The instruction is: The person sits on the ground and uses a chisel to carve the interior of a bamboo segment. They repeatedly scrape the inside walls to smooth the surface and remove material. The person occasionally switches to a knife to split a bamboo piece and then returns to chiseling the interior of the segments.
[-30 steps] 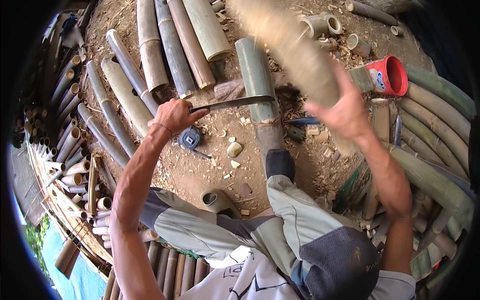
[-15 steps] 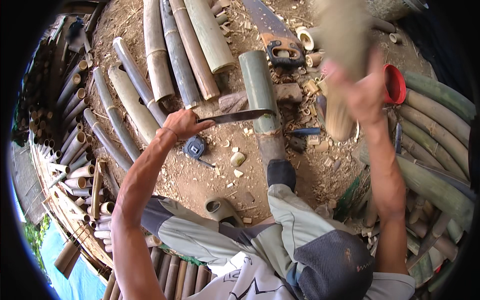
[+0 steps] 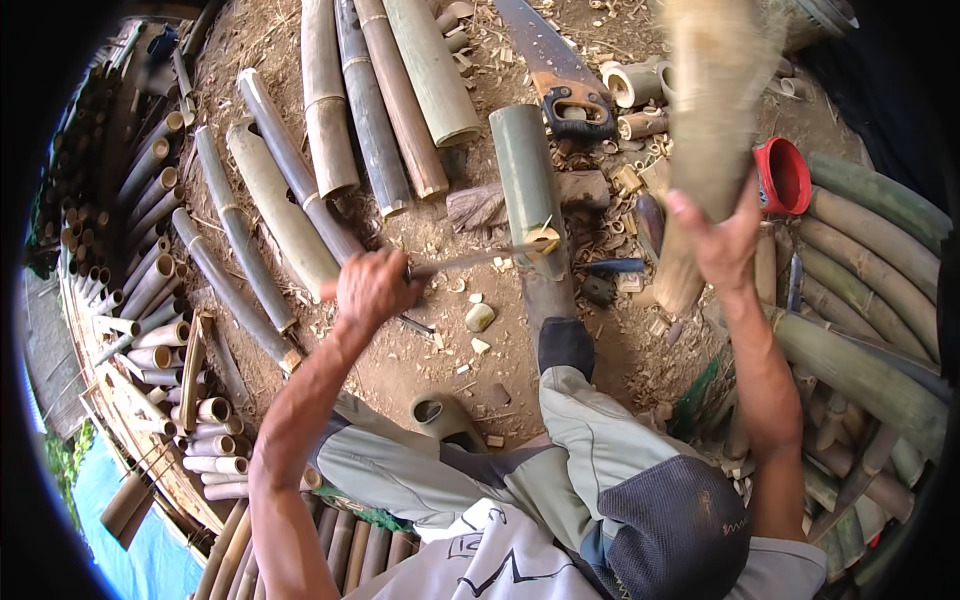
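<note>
My left hand (image 3: 372, 290) is closed round the handle of a long-bladed knife (image 3: 465, 262), its blade slightly blurred. The far end of the blade meets a pale, fresh notch (image 3: 541, 243) in a green bamboo tube (image 3: 522, 160). That tube rests across a short log (image 3: 478, 205) and runs back toward my trouser cuff (image 3: 566, 345). On the right, my right hand (image 3: 725, 235) is wrapped round a thick, club-shaped wooden mallet (image 3: 712, 110), raised and smeared by motion. The mallet is apart from the knife.
A handsaw (image 3: 560, 75) lies beyond the tube, near short cut bamboo pieces (image 3: 635, 85). Several bamboo poles (image 3: 325, 100) lie at the far left. Cut tubes (image 3: 150, 280) are stacked further left; green poles (image 3: 870, 370) and a red ring-shaped object (image 3: 785, 175) are at right.
My left hand and the knife have moved nearer and slightly right. A pale notch now shows in the bamboo where the blade meets it. My right hand and mallet have come nearer me.
</note>
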`<state>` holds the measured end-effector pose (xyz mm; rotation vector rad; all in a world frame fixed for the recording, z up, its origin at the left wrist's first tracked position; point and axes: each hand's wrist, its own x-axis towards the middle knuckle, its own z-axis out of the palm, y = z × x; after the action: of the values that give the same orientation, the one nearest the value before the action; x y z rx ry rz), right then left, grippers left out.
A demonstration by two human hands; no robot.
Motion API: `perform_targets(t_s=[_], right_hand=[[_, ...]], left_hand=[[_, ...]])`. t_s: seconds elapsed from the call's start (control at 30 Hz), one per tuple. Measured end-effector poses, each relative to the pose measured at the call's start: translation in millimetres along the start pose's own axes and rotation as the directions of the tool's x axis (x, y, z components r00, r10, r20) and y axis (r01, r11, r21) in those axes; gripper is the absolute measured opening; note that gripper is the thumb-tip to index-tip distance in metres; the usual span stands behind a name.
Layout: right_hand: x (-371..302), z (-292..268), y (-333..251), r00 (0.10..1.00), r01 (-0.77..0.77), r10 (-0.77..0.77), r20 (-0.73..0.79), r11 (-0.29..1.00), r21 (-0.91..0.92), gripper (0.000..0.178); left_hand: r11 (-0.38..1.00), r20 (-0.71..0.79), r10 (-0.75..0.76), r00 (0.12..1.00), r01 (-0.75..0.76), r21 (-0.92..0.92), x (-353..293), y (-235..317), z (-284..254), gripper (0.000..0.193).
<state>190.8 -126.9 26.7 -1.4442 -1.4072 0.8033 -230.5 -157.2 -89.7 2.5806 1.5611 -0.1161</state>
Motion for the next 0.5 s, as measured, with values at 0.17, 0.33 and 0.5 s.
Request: perform_targets(t_s=[0.17, 0.33, 0.5], right_hand=[[-4, -28, 16, 1.0, -0.021, 0.02, -0.012, 0.992, -0.123, 0.082], [-30, -14, 22, 0.944, -0.018, 0.079, 0.32, 0.982, -0.189, 0.087], [-44, 3, 54, 0.505, 0.712, -0.505, 0.7, 0.702, -0.008, 0.078]], left_hand=[[0.984, 0.014, -0.071, 0.997, 0.072, -0.165, -42, 62, -10, 0.037], [0.956, 0.185, -0.208, 0.96, 0.24, -0.17, -24, 54, 0, 0.035], [0.95, 0.372, -0.19, 0.909, 0.265, -0.162, -7, 38, 1, 0.027]])
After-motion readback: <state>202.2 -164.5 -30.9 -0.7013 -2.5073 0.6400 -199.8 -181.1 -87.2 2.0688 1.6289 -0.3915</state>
